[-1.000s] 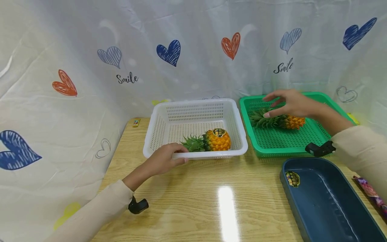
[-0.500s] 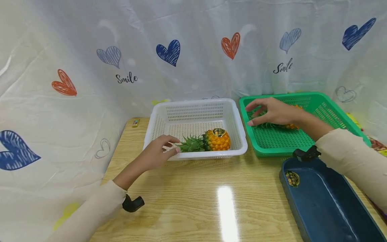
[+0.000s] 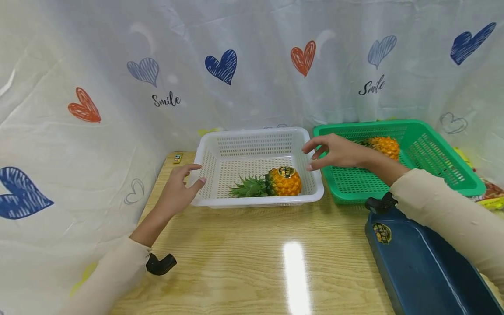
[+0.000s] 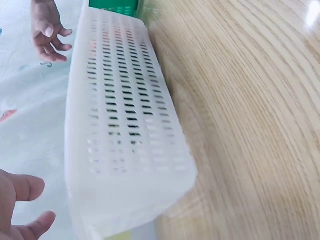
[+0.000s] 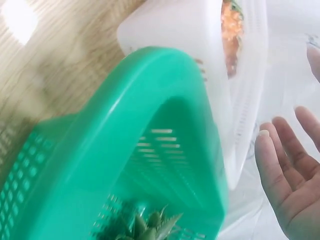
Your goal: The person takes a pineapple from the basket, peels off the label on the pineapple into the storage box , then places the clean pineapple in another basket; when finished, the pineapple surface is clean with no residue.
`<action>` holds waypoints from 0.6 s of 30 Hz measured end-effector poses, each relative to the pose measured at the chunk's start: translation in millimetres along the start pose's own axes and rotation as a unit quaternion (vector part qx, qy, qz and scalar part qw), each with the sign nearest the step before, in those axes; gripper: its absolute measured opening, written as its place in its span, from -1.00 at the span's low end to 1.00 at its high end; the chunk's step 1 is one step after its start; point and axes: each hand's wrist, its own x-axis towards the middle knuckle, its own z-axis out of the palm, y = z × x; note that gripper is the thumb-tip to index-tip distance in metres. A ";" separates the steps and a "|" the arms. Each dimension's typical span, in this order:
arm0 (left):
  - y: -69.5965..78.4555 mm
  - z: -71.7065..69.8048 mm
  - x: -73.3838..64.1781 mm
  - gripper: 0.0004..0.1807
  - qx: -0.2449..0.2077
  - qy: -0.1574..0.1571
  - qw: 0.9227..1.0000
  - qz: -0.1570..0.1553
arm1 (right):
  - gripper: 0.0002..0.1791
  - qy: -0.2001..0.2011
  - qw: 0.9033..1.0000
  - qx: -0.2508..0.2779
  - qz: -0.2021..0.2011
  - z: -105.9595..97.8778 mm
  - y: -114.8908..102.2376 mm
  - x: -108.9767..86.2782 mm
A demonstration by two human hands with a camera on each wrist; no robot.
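A white plastic basket (image 3: 252,201) with slotted walls stands on the table, one pineapple (image 3: 284,181) lying inside along its front wall. My left hand (image 3: 179,188) is at the basket's left end, thumb and fingers spread apart at the rim. At the opposite end my right hand (image 3: 328,151) hovers between this basket and the green basket (image 3: 445,183), fingers loosely bent and holding nothing. In the right wrist view that hand (image 5: 295,175) shows an open palm. Partly covered by the right arm, a second pineapple (image 3: 383,146) lies in the green basket.
A dark blue tray (image 3: 417,262) with a round sticker stands at the front right, under the right forearm. Colourful packets (image 3: 492,197) lie beyond the green basket. A small yellow packet (image 3: 178,158) sits at the table's back left. A heart-printed curtain (image 3: 260,65) hangs behind.
My left hand has let go of the white basket's front rim and moved left to its left end. The right hand has moved left from over the green basket toward the white one.
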 end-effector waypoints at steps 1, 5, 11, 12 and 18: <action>-3.3 -0.8 0.6 -0.44 -0.003 0.000 1.000 -0.002 | -0.42 -0.001 1.000 -0.003 -0.002 1.0 -1.1 1.7; -15.2 -3.1 1.0 -0.36 -0.015 -0.016 1.000 -0.010 | -0.43 -0.013 1.000 -0.017 -0.005 5.7 -5.0 11.4; -27.2 -1.8 -1.2 -0.23 -0.024 -0.067 0.997 -0.022 | -0.41 -0.037 0.999 -0.024 -0.011 8.3 -8.2 26.6; -28.7 -0.8 -1.3 -0.22 -0.023 -0.074 0.997 -0.023 | -0.40 -0.041 0.999 -0.025 -0.012 8.2 -8.6 28.8; -35.9 5.1 -1.3 -0.14 -0.049 -0.106 0.993 -0.011 | -0.36 -0.088 0.996 -0.019 -0.006 7.1 -12.1 42.3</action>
